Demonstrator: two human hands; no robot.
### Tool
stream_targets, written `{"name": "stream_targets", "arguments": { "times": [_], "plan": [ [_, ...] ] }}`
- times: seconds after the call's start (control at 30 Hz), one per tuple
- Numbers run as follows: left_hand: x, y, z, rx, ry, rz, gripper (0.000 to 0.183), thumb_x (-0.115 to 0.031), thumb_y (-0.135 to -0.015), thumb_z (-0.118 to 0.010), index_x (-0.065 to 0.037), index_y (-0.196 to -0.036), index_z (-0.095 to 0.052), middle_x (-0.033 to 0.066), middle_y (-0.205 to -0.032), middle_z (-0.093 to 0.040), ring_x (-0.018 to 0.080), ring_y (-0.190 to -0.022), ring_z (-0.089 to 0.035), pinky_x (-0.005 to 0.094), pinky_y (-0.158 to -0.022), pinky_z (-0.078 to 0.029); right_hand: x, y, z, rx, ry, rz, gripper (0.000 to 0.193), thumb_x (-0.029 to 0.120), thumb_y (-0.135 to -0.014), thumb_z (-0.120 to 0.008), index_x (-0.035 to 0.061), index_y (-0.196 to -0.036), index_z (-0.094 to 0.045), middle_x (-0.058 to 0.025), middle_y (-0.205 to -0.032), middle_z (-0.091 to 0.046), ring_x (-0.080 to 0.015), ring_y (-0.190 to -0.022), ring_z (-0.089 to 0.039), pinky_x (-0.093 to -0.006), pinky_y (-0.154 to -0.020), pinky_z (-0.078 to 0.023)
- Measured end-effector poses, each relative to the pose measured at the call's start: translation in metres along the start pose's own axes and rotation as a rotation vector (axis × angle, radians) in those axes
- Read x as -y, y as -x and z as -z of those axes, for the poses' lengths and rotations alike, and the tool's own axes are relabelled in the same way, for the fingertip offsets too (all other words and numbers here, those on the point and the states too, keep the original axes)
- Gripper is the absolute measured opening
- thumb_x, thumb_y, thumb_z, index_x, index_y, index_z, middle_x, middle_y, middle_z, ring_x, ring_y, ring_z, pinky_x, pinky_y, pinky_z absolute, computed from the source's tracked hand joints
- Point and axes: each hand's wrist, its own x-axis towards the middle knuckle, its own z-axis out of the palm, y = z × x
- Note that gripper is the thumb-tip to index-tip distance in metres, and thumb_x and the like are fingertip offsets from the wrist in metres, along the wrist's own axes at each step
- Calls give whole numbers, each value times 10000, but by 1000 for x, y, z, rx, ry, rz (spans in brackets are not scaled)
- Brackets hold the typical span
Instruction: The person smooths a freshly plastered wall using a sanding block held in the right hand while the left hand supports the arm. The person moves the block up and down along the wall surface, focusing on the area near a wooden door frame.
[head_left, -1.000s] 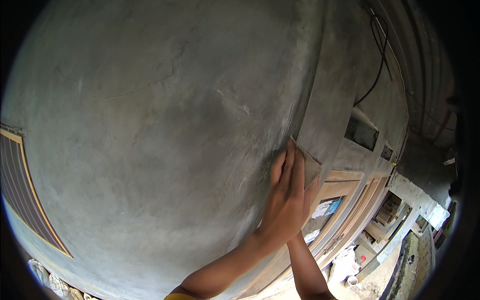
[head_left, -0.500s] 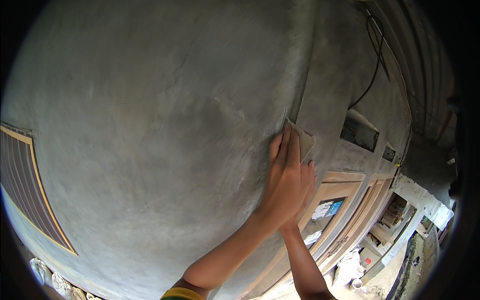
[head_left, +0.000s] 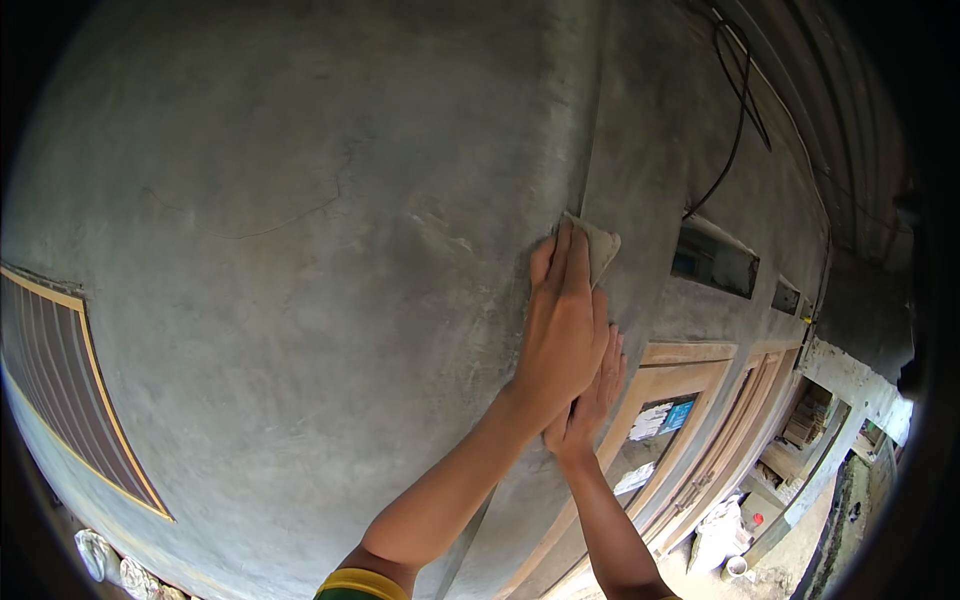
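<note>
A grey-beige piece of what looks like sandpaper [head_left: 604,250] lies against the raised corner edge of the grey plastered wall [head_left: 300,330]. My left hand [head_left: 562,335] presses it there, the fingers closed over its left part while one corner sticks out to the right. Just below and to the right, my right hand [head_left: 588,400] rests against the wall with its fingers stretched out, partly hidden behind the left hand and wrist. Pale scuff marks show on the plaster left of the fingers.
To the right are a rectangular wall opening [head_left: 715,258], a hanging black cable [head_left: 742,120] and wooden door or window frames [head_left: 690,355]. A barred window [head_left: 75,385] sits at far left. Sacks [head_left: 720,530] and a white bucket [head_left: 735,567] stand at lower right.
My left hand has moved a little up along the wall edge with the sandpaper. The right hand now shows more of its fingers below it. The whole view has shifted slightly.
</note>
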Motion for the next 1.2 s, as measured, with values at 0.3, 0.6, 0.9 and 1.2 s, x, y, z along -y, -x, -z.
{"name": "stream_targets", "arguments": {
  "times": [0.3,0.6,0.9,1.2],
  "plan": [
    [7,-21,-1,12,55,8,475,0,-981,-465,130,-1438,-480,281,-1413,-566,398,-1350,-495,445,-1113,-420,5,-3,3,23,-15,-36,674,301,-1018,-428,-92,-1559,-346,-290,-1639,-319,-434,-1544,-272,-557,-1249,-148],
    [0,-41,4,32,59,83,448,-68,-1023,-447,49,-1449,-520,273,-1415,-548,412,-1282,-569,446,-1084,-439,5,-3,4,28,-5,-34,677,295,-1015,-429,-95,-1561,-339,-288,-1638,-322,-433,-1540,-280,-551,-1251,-151],
    [6,-65,-2,18,113,45,439,-96,-1023,-462,54,-1428,-539,281,-1377,-580,431,-1277,-565,459,-1083,-440,6,-3,5,35,-16,-36,680,307,-1020,-431,-93,-1562,-337,-286,-1642,-315,-434,-1541,-276,-554,-1249,-150],
    [1,-87,1,114,34,142,452,-95,-1011,-461,74,-1422,-537,277,-1354,-600,415,-1240,-583,458,-1061,-450,6,-4,5,24,-25,-18,692,320,-1018,-436,-96,-1560,-331,-289,-1639,-315,-436,-1541,-271,-557,-1246,-153]
  ]
}}
